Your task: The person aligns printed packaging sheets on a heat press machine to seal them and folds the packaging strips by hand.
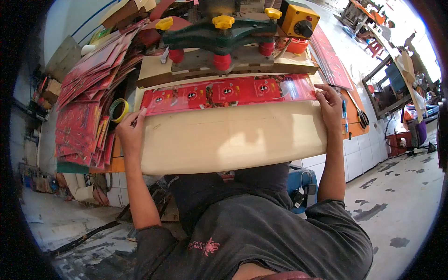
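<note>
A long red printed plastic sheet [224, 93] lies across the cream padded board [233, 135], just in front of a green press [219, 37] with yellow knobs and red cylinders. At the sheet's left end, my left hand [132, 125] has its fingers closed on the corner. My right hand [329, 100] pinches the right end between thumb and fingers. Between the hands the sheet is stretched flat, its far edge close to the press bar [224, 74].
Piles of red printed sheets [79, 121] stand at the left, beside a yellow tape roll [119, 110]. Scissors [362, 117] and a blue pen [344, 109] lie at the right. A yellow control box [300, 19] sits at the back; a person [386, 30] is far right.
</note>
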The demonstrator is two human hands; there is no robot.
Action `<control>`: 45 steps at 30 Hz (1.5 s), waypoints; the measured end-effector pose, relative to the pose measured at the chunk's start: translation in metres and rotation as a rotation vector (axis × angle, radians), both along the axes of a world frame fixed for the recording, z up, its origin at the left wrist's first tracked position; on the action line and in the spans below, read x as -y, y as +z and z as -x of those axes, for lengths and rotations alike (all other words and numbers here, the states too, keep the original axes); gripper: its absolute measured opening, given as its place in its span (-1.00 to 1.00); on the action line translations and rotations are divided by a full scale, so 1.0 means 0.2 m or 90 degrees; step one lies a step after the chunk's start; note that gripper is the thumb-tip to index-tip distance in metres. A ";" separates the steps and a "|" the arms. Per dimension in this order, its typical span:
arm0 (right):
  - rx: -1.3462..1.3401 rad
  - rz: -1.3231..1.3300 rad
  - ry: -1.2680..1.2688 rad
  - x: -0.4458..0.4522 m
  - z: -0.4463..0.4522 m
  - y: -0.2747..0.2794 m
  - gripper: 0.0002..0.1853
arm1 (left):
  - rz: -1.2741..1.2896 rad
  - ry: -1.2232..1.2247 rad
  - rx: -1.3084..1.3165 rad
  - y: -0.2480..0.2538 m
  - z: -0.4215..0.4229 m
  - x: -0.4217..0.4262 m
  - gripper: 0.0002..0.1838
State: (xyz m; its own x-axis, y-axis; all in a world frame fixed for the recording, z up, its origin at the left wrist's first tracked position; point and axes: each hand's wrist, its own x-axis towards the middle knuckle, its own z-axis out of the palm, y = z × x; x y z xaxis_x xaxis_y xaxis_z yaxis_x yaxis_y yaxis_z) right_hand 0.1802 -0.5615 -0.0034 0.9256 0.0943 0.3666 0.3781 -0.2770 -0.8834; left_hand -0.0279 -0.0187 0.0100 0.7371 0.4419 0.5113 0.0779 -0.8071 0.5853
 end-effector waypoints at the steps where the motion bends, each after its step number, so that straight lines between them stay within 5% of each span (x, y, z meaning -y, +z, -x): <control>1: 0.014 -0.012 0.012 0.01 -0.01 -0.01 -0.75 | 0.008 0.002 -0.007 0.00 0.00 0.00 -0.74; 16: -0.038 -0.154 -0.006 0.03 0.05 0.05 -0.76 | 0.154 0.038 0.040 0.01 0.03 -0.02 -0.57; 30: -0.065 -0.155 0.029 -0.01 0.10 0.12 -0.52 | 0.158 0.115 0.046 0.05 0.26 0.13 -0.72; 40: -0.032 -0.110 0.043 -0.02 0.07 0.09 -0.66 | 0.325 0.269 0.326 -0.17 0.64 0.27 -0.76; 45: 0.027 -0.010 -0.027 -0.07 0.12 0.10 -0.73 | 0.489 0.245 0.462 -0.10 0.65 0.24 -0.61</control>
